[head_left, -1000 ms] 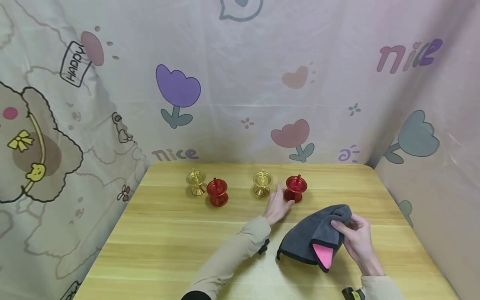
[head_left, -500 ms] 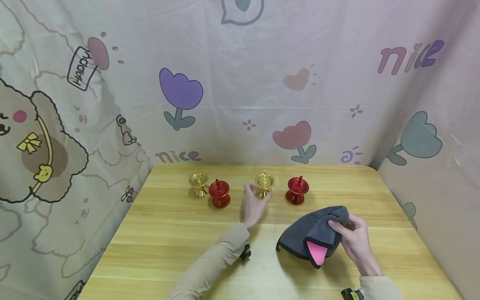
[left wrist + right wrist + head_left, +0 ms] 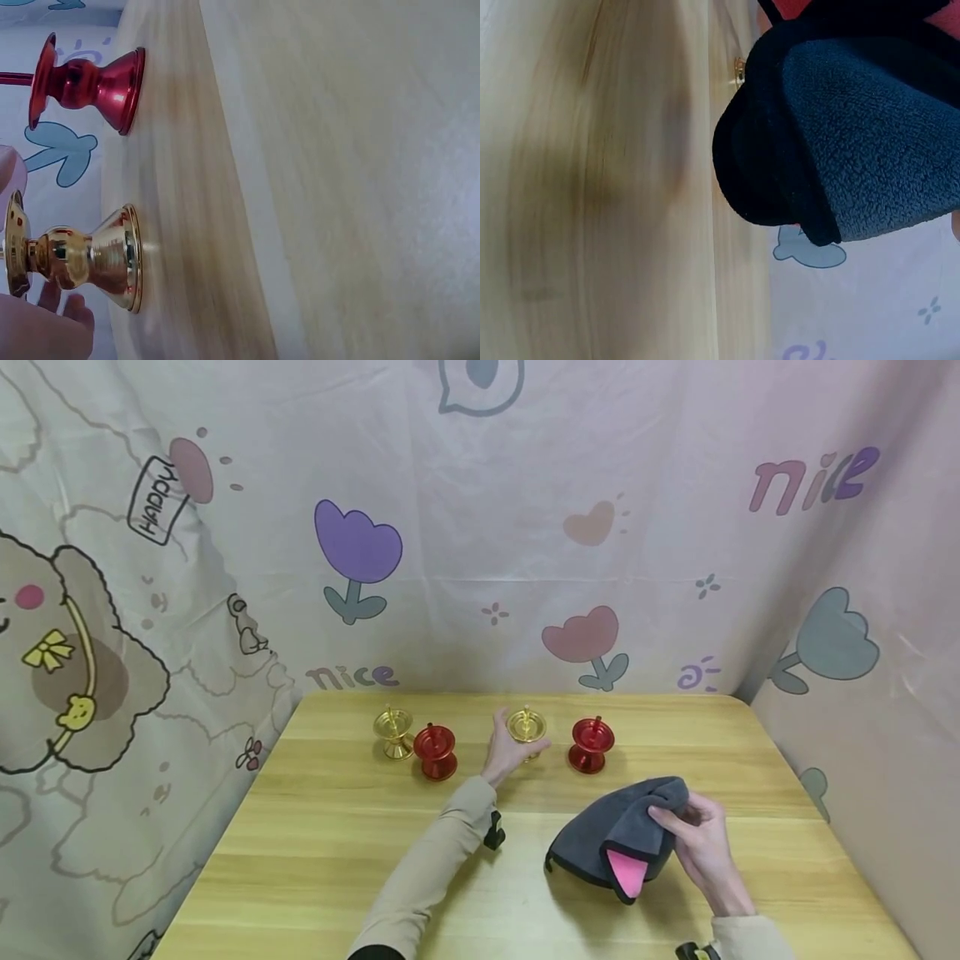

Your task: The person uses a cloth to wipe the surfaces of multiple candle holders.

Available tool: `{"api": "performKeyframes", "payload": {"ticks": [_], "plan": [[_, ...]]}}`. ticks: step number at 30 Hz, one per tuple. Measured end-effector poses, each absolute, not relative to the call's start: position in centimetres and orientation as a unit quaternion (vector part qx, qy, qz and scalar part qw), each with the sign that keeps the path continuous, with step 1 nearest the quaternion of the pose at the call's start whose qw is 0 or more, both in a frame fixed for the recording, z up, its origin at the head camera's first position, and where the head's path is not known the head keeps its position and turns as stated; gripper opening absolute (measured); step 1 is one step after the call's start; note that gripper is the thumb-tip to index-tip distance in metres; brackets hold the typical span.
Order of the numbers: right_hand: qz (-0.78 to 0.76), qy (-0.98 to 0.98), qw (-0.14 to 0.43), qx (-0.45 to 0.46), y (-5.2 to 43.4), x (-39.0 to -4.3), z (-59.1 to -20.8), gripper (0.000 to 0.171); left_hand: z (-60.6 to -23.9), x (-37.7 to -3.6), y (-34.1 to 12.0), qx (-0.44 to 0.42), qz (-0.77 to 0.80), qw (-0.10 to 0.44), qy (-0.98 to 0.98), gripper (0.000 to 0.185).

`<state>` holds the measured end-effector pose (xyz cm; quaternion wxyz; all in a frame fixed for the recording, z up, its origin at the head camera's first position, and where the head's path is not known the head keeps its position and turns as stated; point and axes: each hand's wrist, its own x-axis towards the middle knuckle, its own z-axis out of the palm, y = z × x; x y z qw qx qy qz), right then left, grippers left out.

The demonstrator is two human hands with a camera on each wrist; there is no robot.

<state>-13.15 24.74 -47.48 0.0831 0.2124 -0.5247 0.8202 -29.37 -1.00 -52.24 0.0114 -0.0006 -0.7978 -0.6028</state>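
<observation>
A gold candle holder (image 3: 527, 727) stands upright on the table, with my left hand (image 3: 506, 756) around its near side. The thumb and fingers are spread about the gold candle holder (image 3: 71, 259); in the left wrist view its foot sits on the wood. Just right of it stands a red candle holder (image 3: 592, 739). Low over the table's right side, my right hand (image 3: 705, 852) pinches a folded grey cloth (image 3: 592, 835) with black edging and a pink inside. The grey cloth (image 3: 870, 150) fills much of the right wrist view and hides most of that hand.
Another gold candle holder (image 3: 393, 731) and another red one (image 3: 435, 747) stand close together at the back left. The light wooden table (image 3: 300, 860) ends at a printed fabric backdrop (image 3: 465, 510), which also hangs along both sides.
My left hand has moved left from between the right red and gold candle holders to around the gold one. The right hand has stayed nearly still with the cloth.
</observation>
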Motion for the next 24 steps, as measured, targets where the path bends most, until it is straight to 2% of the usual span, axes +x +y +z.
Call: {"api": "performKeyframes", "payload": {"ticks": [4, 10, 17, 24], "plan": [[0.821, -0.524, 0.084, 0.210, 24.7, -13.1, -47.5, 0.053, -52.3, -29.4, -0.8, 0.008, -0.595, 0.003, -0.803, 0.106], [0.824, -0.518, 0.083, 0.212, 24.6, -13.2, -47.6, 0.053, -52.3, -29.4, -0.7, -0.003, -0.594, 0.014, -0.804, 0.093], [0.823, -0.520, 0.087, 0.212, 24.6, -13.2, -47.5, 0.051, -52.7, -29.1, -1.3, -0.018, -0.608, 0.016, -0.793, 0.089], [0.778, -0.590, 0.123, 0.180, 24.7, -13.8, -47.3, 0.034, -51.7, -26.7, -2.6, -0.055, -0.658, -0.014, -0.751, 0.083]]}}
